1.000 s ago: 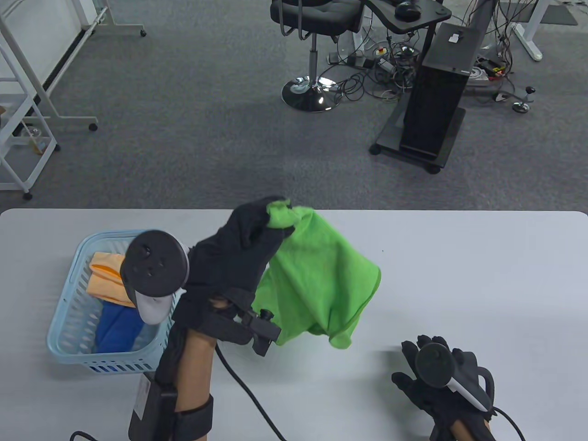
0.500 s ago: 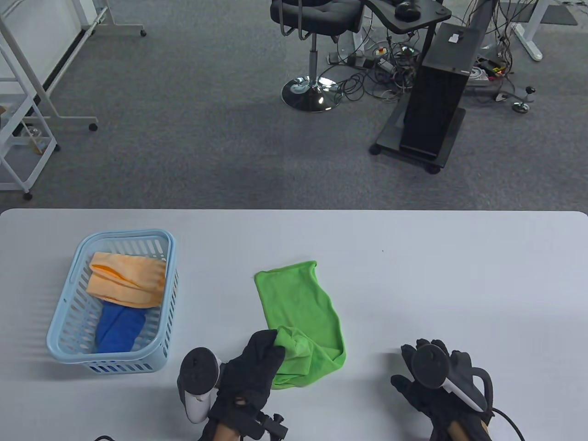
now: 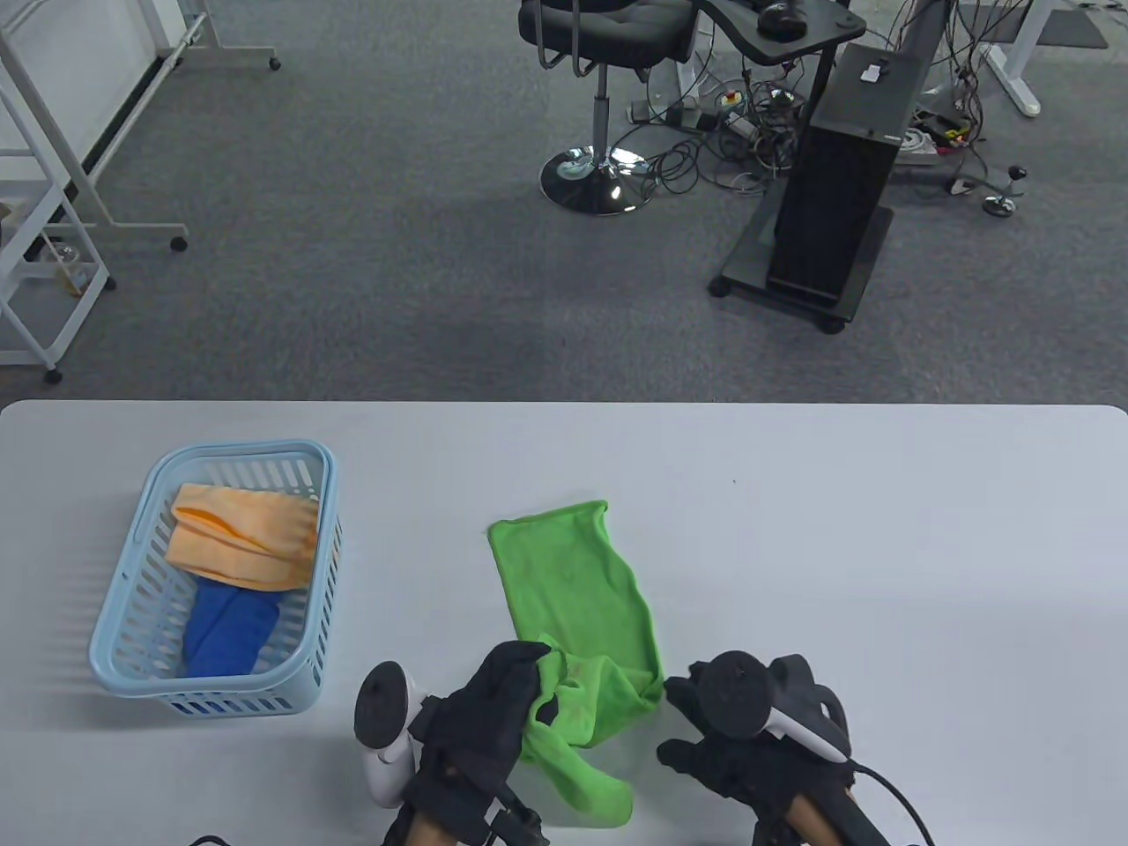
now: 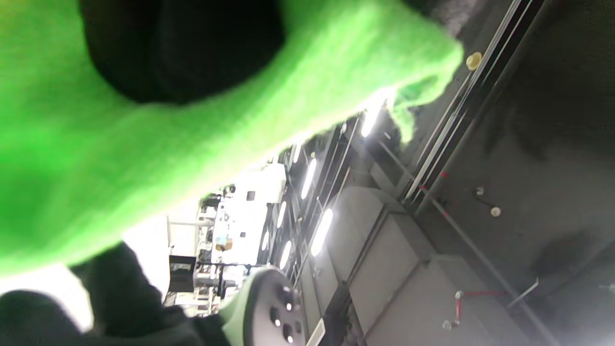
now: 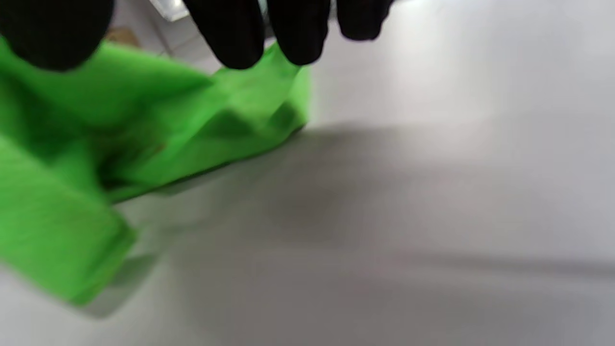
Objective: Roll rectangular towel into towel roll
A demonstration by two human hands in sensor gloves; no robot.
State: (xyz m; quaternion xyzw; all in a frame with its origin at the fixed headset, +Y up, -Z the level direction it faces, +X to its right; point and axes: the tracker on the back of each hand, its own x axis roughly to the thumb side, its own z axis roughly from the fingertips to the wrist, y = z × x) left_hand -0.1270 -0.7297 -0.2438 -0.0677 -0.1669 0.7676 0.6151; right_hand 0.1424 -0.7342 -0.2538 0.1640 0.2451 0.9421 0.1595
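Observation:
A bright green towel (image 3: pixel 573 599) lies on the grey table (image 3: pixel 881 546), its far part flat and its near part bunched. My left hand (image 3: pixel 507 696) grips the bunched near-left end; the cloth fills the left wrist view (image 4: pixel 144 144). My right hand (image 3: pixel 705 731) hovers just right of the near edge, fingers (image 5: pixel 269 29) spread above the towel (image 5: pixel 144 125) and holding nothing. A loose tail of towel (image 3: pixel 586 784) trails toward the front edge.
A light blue basket (image 3: pixel 132 546) at the left holds an orange cloth (image 3: pixel 242 533) and a blue cloth (image 3: pixel 225 630). The table's right half is bare grey surface. Beyond the far edge are carpet, an office chair (image 3: pixel 608 53) and a black stand (image 3: pixel 833 176).
My left hand brought the towel down from the air onto the table and pulled its near end toward the front. My right hand moved left toward the towel's near edge.

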